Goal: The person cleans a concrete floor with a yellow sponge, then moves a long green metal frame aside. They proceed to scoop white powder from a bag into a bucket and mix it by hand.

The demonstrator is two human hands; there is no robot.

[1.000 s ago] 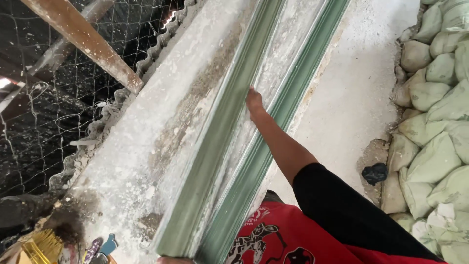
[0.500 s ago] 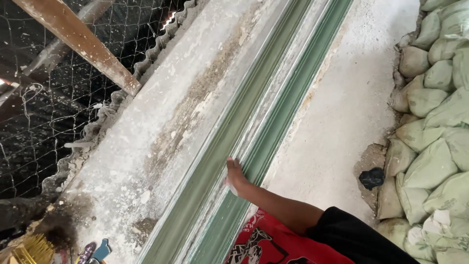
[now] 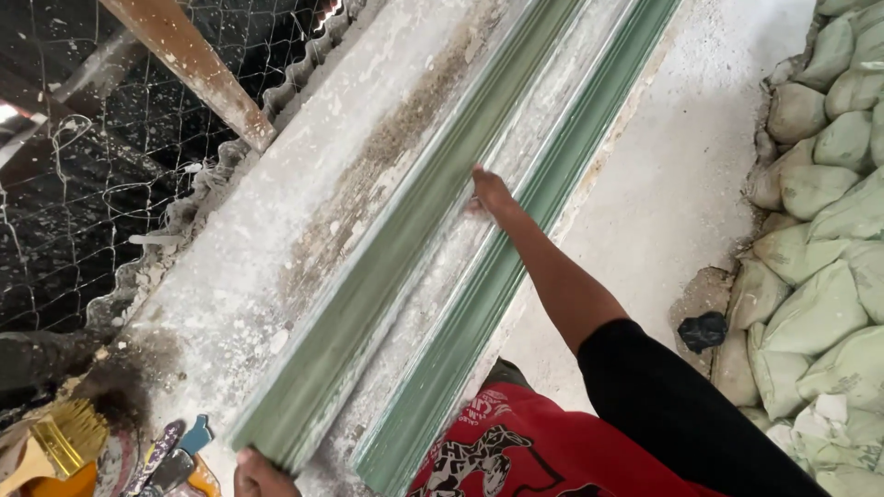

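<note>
Nearest, at the bottom edge, the left hand [image 3: 261, 475] grips the near end of the long green mould [image 3: 414, 276], though the frame cuts off most of the hand. Just beside it, bottom left, an orange tub [image 3: 64, 483] holds a yellow-bristled brush [image 3: 60, 437], with scrapers [image 3: 170, 456] next to it; what else the tub holds is cut off. Farther up, the right hand [image 3: 491, 193] lies flat, fingers loose, in the mould's white-dusted channel, clasping nothing. The mould rests lengthwise on a plaster-caked bench [image 3: 304, 212]. Beyond are wire mesh [image 3: 83, 212], a wooden beam [image 3: 189, 64] and stacked pale-green sacks [image 3: 829, 230]; their contents are hidden.
</note>
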